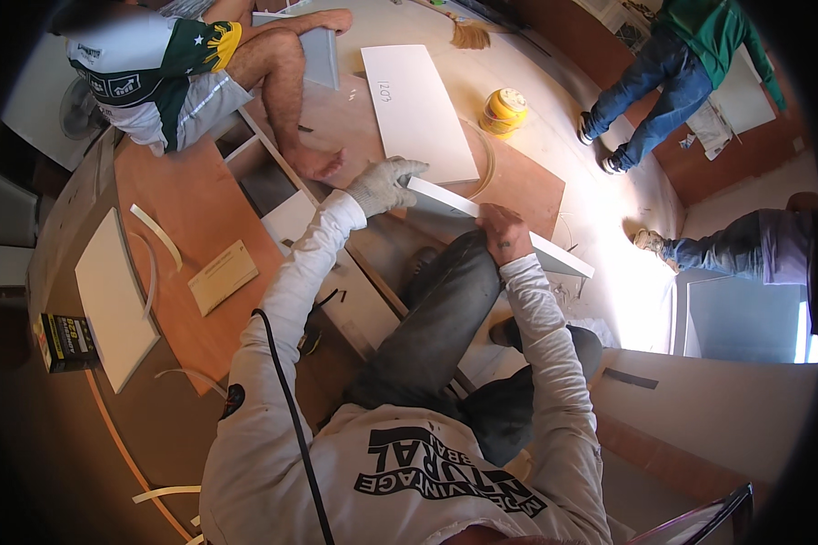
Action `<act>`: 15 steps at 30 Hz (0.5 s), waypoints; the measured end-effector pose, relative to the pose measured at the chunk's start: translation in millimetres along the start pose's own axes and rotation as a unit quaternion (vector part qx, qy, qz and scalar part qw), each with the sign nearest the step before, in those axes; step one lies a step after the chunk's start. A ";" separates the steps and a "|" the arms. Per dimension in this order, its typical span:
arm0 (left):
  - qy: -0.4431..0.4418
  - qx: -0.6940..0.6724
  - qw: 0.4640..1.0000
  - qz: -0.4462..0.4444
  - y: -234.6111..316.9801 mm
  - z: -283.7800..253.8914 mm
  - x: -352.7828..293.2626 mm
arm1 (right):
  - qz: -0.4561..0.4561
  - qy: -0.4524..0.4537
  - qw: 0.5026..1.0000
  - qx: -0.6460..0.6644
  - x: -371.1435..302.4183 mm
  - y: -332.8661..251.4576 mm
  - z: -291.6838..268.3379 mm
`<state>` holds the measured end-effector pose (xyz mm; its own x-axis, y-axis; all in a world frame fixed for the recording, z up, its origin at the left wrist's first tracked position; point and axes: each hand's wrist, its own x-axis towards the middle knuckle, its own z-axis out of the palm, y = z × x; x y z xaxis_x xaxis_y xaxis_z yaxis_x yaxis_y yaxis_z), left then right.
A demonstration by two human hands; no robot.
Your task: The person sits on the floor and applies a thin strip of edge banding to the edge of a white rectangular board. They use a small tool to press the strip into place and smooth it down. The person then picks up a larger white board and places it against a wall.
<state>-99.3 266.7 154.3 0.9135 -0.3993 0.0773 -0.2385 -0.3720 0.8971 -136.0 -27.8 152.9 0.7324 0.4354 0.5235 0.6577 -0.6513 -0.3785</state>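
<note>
A white board (559, 256) stands on its long edge across my raised knee, its narrow white edge facing up. My left hand (384, 185), in a pale work glove, is closed round the board's left end. Bare and curled, my right hand (506, 233) grips the upper edge near the middle; its fingertips are partly hidden, and I cannot make out whether a strip lies under them. Just beyond, a larger white panel (420, 113) with handwriting lies flat on a brown sheet (527, 186).
At the far left a person (168, 77) sits with one hand near the brown boards. A yellow bucket (503, 111) stands beyond the panel. Left of me lie a cardboard piece (223, 277), a white panel (118, 295), edging strips (157, 236) and a black box (66, 342). Two people stand right.
</note>
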 end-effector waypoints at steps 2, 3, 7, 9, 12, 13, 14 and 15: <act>0.011 0.014 1.000 0.000 -0.7 -0.2 2.1 | -0.004 0.008 1.000 0.004 -0.5 2.2 2.1; 0.016 0.011 1.000 -0.007 -3.0 -0.5 2.0 | -0.009 0.014 1.000 0.008 0.1 2.9 3.1; 0.061 0.054 0.996 0.043 33.1 -3.5 4.1 | -0.015 0.020 1.000 -0.015 -5.5 11.3 3.0; 0.066 0.067 0.988 0.122 67.0 -9.9 5.5 | 0.029 0.040 0.999 0.012 -6.7 6.4 3.4; 0.062 0.108 0.962 0.242 116.4 -8.6 19.2 | 0.082 0.057 0.994 0.042 -9.8 0.4 -6.9; 0.067 0.135 0.941 0.303 129.8 -4.9 25.5 | 0.099 0.061 0.992 0.051 -11.2 -1.1 -10.6; 0.071 0.161 0.913 0.368 145.5 -1.4 34.5 | 0.097 0.091 0.988 0.072 -12.0 2.9 -15.7; 0.076 0.218 0.898 0.374 160.1 5.3 40.7 | 0.099 0.118 0.984 0.093 -17.6 8.0 -19.9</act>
<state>-102.0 186.6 298.7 0.4715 -0.5670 0.6755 -0.8799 -0.3534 0.3175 -147.1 -53.1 155.8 0.8025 0.1405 0.5799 0.5429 -0.5750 -0.6121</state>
